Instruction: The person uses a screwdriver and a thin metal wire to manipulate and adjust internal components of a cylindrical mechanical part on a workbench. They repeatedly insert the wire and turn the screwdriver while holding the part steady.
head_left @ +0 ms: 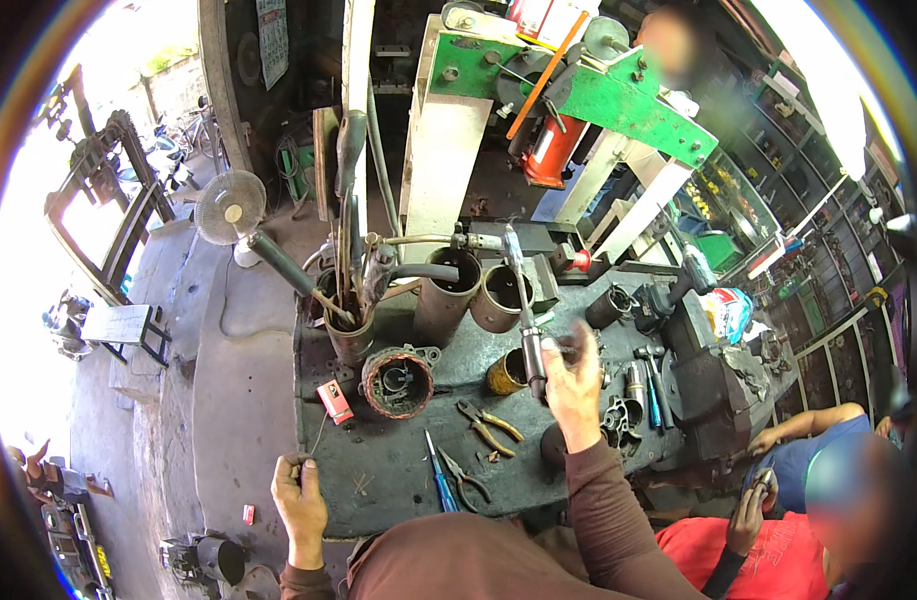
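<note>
Head view: R hand [570,385], approx 4 o'clock, part-curled round metal tool [529,335]; L hand [300,497], 7 o'clock, pinching thin wire [320,437]. Prob. positioning tool; next likely needs steady aim.

The right forearm [618,520], in a brown sleeve, reaches up and forward, with its hand [575,385] raised and closed in a grip, thumb upward. The left hand [298,500] sits lower, near the body, fingers curled, thumb against them, wrist upright.

The long tool [525,312] looks glossy metal, the workbench [378,482] matt.
</note>
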Tool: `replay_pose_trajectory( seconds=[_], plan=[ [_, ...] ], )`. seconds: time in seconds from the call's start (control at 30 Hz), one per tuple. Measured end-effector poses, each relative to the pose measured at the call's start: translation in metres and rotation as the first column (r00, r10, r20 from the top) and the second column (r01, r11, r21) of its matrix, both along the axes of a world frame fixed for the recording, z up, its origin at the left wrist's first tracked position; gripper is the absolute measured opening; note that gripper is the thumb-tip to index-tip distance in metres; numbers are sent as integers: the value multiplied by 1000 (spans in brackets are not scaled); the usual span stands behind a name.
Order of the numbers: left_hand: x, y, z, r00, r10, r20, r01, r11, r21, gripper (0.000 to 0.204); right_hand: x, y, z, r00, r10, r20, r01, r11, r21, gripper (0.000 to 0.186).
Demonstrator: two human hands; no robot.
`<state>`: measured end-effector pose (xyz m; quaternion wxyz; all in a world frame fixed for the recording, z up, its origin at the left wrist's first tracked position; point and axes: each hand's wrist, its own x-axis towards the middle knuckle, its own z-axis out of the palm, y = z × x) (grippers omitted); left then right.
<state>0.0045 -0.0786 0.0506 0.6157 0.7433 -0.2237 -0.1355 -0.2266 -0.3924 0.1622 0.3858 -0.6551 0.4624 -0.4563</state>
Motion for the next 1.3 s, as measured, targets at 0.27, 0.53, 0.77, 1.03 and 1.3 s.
replay_pose_trajectory(
  seconds=[0.27, 0.53, 0.77, 1.03, 1.3],
  plan=[
    [2, -21, 10, 995, -97, -29, 98, 994, 45, 2, 120, -74, 84, 742, 227, -631, -651, 473, -594, 21],
    [3, -3, 11, 999, -31, 45, 27, 995, 94, 3, 264, -129, 64, 184, 176, -967, -931, 347, -114, 49],
    [5, 22, -13, 996, 36, -83, -21, 986, 167, 5, 277, -129, 47, 233, 100, -967, -946, 256, -202, 21],
    [23, 0, -1, 1000, 10, -16, -8, 997, 83, 6, 280, -124, 45, 239, 174, -955, -919, 358, -165, 33],
    [18, 0, -1, 997, -1, -82, 10, 994, 108, 5, 281, -125, 44, 231, 138, -963, -926, 336, -174, 37]
  ],
)
